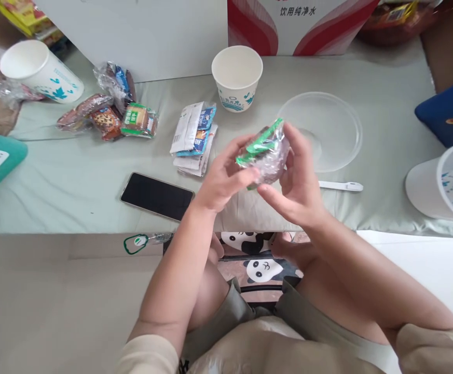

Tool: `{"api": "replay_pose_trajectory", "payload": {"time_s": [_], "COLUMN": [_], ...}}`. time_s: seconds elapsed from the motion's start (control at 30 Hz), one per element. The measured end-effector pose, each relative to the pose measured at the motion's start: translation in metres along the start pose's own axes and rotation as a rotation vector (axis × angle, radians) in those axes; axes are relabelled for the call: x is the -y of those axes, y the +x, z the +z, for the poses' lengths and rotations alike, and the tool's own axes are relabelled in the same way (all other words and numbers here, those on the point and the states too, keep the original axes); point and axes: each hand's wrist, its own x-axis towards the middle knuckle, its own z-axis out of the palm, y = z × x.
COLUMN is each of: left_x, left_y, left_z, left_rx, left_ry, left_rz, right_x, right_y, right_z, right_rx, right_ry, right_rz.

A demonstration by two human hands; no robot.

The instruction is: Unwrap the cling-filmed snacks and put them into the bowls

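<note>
Between both hands, above the cloth-covered surface, is a snack packet [267,156] in clear plastic with bright green edging; its contents are blurred. My left hand [226,174] grips its left side, thumb across the front. Around its right side curl the fingers of my right hand [300,179], with the thumb near the lower edge. Just left of my left hand lies a stack of small sachets [195,137]. A black phone [156,196] rests below that stack. Beyond the packet stands a white paper cup [237,78]. A white plastic utensil [341,186] lies beside my right wrist.
A round clear lid [346,111] lies behind my right hand. Several wrapped snacks [107,117] and a tipped paper cup [41,72] are at the left. A large white-and-red carton [152,36] borders the back. A clear tub [428,187] stands right, near a blue container [452,111].
</note>
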Motion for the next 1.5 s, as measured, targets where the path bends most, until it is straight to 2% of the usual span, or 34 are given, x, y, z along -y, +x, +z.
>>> {"api": "replay_pose_trajectory", "payload": {"time_s": [0.1, 0.2, 0.3, 0.4, 0.47, 0.57, 0.7, 0.87, 0.97, 1.07, 1.17, 1.3, 1.37, 1.43, 1.5], "left_x": [-0.002, -0.006, -0.006, -0.001, 0.003, 0.007, 0.009, 0.006, 0.004, 0.0, -0.003, -0.005, -0.005, -0.006, -0.007], "left_y": [0.006, 0.01, 0.013, 0.018, 0.024, 0.033, 0.039, 0.035, 0.033, 0.032, 0.031, 0.03, 0.029, 0.027, 0.026], "left_z": [-0.005, -0.013, -0.019, -0.021, -0.02, -0.017, -0.011, -0.008, -0.009, -0.013, -0.016, -0.016, -0.016, -0.016, -0.018], "left_rx": [-0.126, -0.227, -0.236, -0.23, -0.264, -0.314, -0.315, -0.316, -0.322, -0.329, -0.32, -0.322, -0.32, -0.314, -0.299], "left_ry": [-0.13, -0.25, -0.317, -0.317, -0.29, -0.269, -0.274, -0.296, -0.342, -0.382, -0.388, -0.401, -0.424, -0.441, -0.447], "left_rz": [-0.035, -0.07, -0.067, -0.062, -0.067, -0.09, -0.11, -0.118, -0.128, -0.133, -0.114, -0.113, -0.12, -0.111, -0.097], "right_x": [-0.01, -0.023, -0.039, -0.055, -0.061, -0.065, -0.072, -0.084, -0.074, -0.05, -0.031, -0.03, -0.036, -0.041, -0.044], "right_y": [-0.017, -0.036, -0.051, -0.055, -0.054, -0.048, -0.037, -0.019, -0.01, 0.013, 0.063, 0.149, 0.177, 0.185, 0.172], "right_z": [-0.015, -0.043, -0.073, -0.089, -0.088, -0.075, -0.057, -0.056, -0.059, -0.051, -0.03, 0.002, 0.013, 0.017, 0.013], "right_rx": [-0.167, -0.301, -0.317, -0.328, -0.365, -0.377, -0.276, -0.365, -0.421, -0.353, -0.194, -0.042, 0.056, 0.152, 0.207], "right_ry": [0.045, -0.024, -0.265, -0.402, -0.434, -0.513, -0.605, -0.646, -0.603, -0.521, -0.508, -0.535, -0.601, -0.694, -0.754], "right_rz": [-0.139, -0.272, -0.147, -0.016, -0.057, -0.156, 0.003, 0.163, 0.149, 0.041, -0.049, -0.138, -0.162, -0.163, -0.186]}}
